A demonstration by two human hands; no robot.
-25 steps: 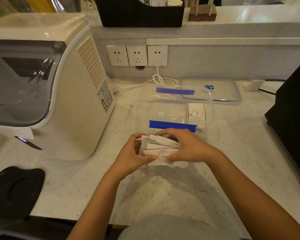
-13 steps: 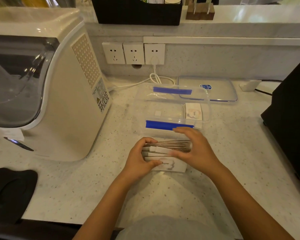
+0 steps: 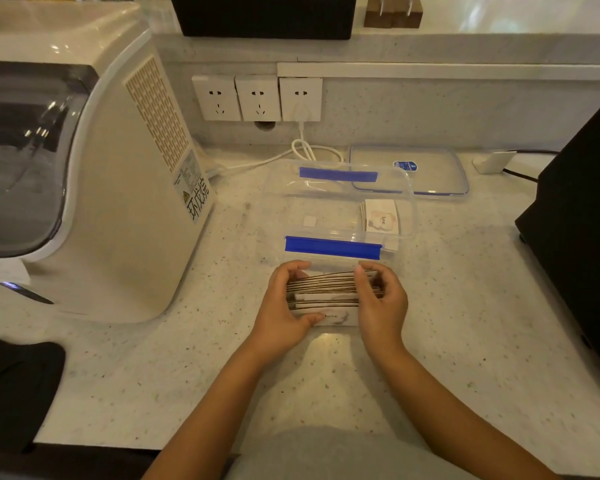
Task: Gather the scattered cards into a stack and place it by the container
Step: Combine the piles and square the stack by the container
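A bundle of white cards (image 3: pixel 326 294) stands on edge on the speckled counter, just in front of the clear plastic container (image 3: pixel 407 202) with blue clips. The nearest card reads "love". My left hand (image 3: pixel 284 306) grips the bundle's left end and my right hand (image 3: pixel 378 299) grips its right end, pressing the cards together. The cards are not fully aligned. Inside the container, at its right side, lies another small pile of cards (image 3: pixel 381 218).
The container's clear lid (image 3: pixel 430 171) lies behind it to the right. A large cream appliance (image 3: pixel 94 188) stands at the left, a black device (image 3: pixel 582 216) at the right, wall sockets (image 3: pixel 257 98) and a white cable (image 3: pixel 305 150) behind. A black object (image 3: pixel 14 386) sits front left.
The fanned cards have been turned up on edge and squeezed into a tighter bundle. My right hand moved from lying over the cards to gripping their right end.
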